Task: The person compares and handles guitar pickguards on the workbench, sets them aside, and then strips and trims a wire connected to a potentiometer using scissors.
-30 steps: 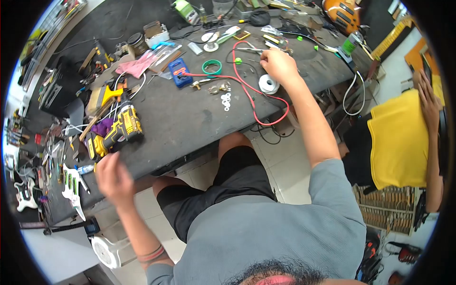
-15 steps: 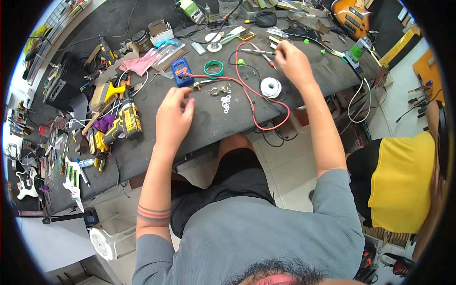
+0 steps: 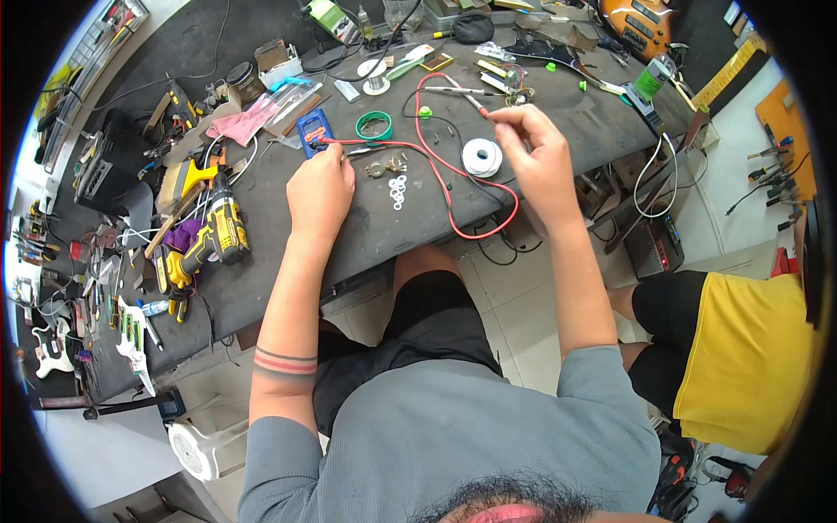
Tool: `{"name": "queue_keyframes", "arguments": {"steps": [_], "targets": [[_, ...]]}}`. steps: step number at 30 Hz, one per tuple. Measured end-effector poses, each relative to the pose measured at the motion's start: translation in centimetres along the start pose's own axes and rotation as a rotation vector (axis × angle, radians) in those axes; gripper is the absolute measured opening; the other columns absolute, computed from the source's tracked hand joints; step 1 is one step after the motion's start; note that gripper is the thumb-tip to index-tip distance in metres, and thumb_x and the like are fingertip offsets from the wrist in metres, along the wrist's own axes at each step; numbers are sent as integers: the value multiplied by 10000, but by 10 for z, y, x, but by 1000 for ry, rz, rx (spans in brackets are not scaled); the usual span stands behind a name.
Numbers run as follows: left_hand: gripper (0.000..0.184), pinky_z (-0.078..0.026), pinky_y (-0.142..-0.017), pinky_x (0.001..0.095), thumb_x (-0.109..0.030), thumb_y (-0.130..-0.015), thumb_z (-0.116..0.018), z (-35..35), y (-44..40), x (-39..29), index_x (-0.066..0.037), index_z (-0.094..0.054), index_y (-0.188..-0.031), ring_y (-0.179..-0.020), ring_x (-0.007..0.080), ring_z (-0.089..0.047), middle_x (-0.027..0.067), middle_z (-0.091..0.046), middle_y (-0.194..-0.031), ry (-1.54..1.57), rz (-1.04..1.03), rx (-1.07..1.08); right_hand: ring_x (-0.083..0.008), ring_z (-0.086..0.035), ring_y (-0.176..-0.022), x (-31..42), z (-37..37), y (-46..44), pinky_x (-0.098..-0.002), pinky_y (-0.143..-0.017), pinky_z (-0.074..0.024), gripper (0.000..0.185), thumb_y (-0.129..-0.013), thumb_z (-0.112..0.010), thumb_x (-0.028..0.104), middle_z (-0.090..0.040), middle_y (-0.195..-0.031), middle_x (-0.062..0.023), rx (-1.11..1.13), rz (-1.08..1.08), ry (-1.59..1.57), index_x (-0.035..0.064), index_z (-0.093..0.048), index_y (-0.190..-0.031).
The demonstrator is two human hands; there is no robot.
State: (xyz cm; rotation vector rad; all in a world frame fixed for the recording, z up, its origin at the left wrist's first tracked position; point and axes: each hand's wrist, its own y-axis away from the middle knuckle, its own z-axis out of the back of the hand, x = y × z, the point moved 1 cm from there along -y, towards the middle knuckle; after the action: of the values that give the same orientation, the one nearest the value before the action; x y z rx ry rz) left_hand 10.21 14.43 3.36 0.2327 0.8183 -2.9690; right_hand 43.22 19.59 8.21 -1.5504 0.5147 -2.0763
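Observation:
My left hand (image 3: 319, 193) is closed on the dark workbench, just in front of a blue multimeter (image 3: 313, 132). Its fingertips cover one end of a small metal part (image 3: 358, 151), whose shaft shows beside them. My right hand (image 3: 539, 161) is raised over the bench with thumb and index finger drawn together; what they hold, if anything, is too small to make out. Those fingertips are at the red tip of a test probe (image 3: 476, 103). A red test lead (image 3: 449, 183) loops between the hands. Beside it are white washers (image 3: 398, 192), a white wire spool (image 3: 482, 158) and a green tape ring (image 3: 374, 127).
A yellow cordless drill (image 3: 214, 235) and a brush (image 3: 180, 185) lie at left among cluttered tools. An electric guitar body (image 3: 635, 24) is at the back right. A person in a yellow garment (image 3: 741, 357) is close on my right.
My left hand has moved forward and closed over the metal part's end. My right hand has come back toward me, its fingers drawing together near the probe. The view has shifted slightly.

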Motion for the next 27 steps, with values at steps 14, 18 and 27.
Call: {"name": "queue_keyframes", "arguments": {"steps": [14, 18, 27], "targets": [[280, -676, -862, 361, -145, -1155, -710, 22, 18, 35, 24, -657, -1371, -976, 206, -795, 157, -801, -1161, 1398, 527, -433, -273, -699, -918, 37, -72, 55, -414, -815, -557, 145, -969, -742, -38, -700, -1005, -95, 132, 159, 70, 21, -740, -1102], [261, -651, -885, 352, -120, -1144, -723, 35, 27, 44, 15, -652, -1356, -1006, 205, -785, 175, -807, -1185, 1366, 420, -387, -303, -699, -937, 33, -79, 61, -438, -874, -546, 142, -957, -777, -6, -697, -1000, -91, 156, 136, 83, 39, -748, -1089], [283, -579, -1014, 326, -1, -1094, -716, 67, 96, 45, -9, -716, -1377, -1135, 152, -716, 126, -786, -1378, 1180, 243, 213, -287, -683, -901, 46, -112, 74, -423, -833, -496, 154, -927, -836, 48, -683, -973, -53, 258, 244, 122, 91, -757, -1052]]}}
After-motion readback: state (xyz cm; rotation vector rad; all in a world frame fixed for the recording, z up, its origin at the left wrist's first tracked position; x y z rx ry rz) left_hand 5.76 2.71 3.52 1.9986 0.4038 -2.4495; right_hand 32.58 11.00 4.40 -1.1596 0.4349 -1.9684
